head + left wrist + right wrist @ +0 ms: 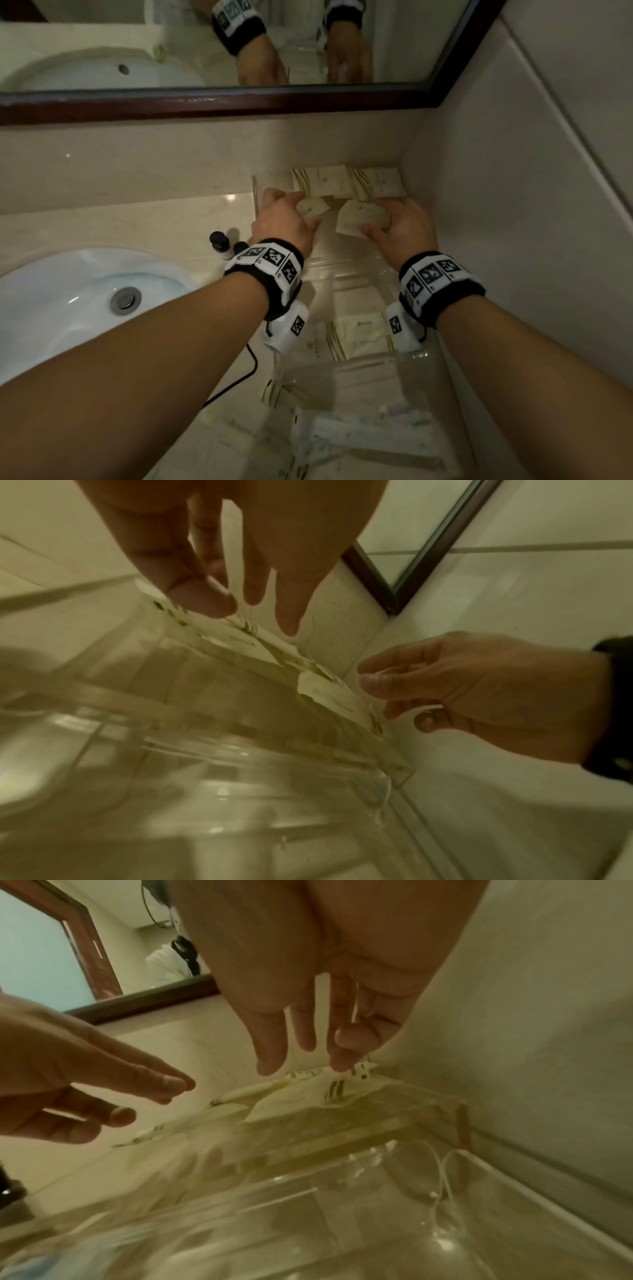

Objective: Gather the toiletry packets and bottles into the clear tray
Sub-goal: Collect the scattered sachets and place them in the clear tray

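The clear tray stands on the counter against the right wall. Cream packets lean at its far end, and more packets lie in its near part. My left hand reaches into the far end with its fingers straight, the thumb touching a packet's top edge. My right hand hovers beside it, its loose fingertips touching another packet. Neither hand grips anything. Two small black-capped bottles stand on the counter left of the tray.
A white sink fills the left of the counter. A dark-framed mirror runs along the back wall. Loose packets and plastic-wrapped items lie on the counter in front of the tray. A black cable trails from my left wrist.
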